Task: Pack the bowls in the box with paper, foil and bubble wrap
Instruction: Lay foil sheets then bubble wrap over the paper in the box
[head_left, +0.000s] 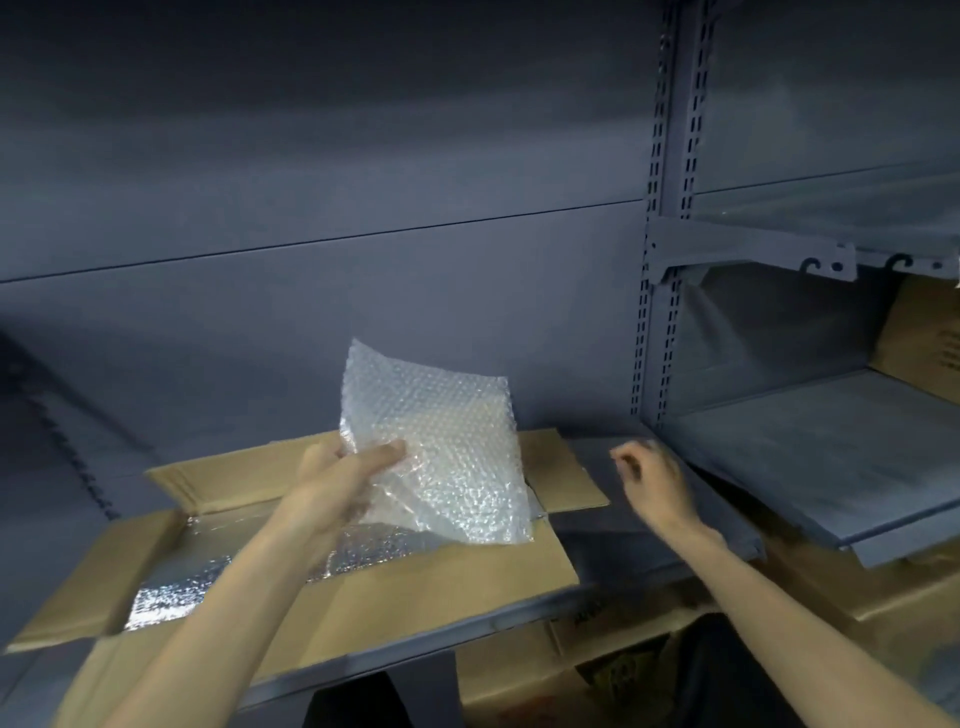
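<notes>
The bubble wrap (436, 447) was pinched by the left hand (343, 480) over the box's (447, 577) right end, likely for padding, while the right hand (652, 480), fingers loosely curled, held nothing.

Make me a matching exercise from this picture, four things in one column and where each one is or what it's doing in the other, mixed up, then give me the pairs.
Things
1. bubble wrap
2. foil
3. right hand
4. box

States
A. lines the inside of the box
B. sits open on the grey shelf
C. held up by the left hand
D. holds nothing, out past the box's right flap

Pairs: 1-C, 2-A, 3-D, 4-B
</notes>
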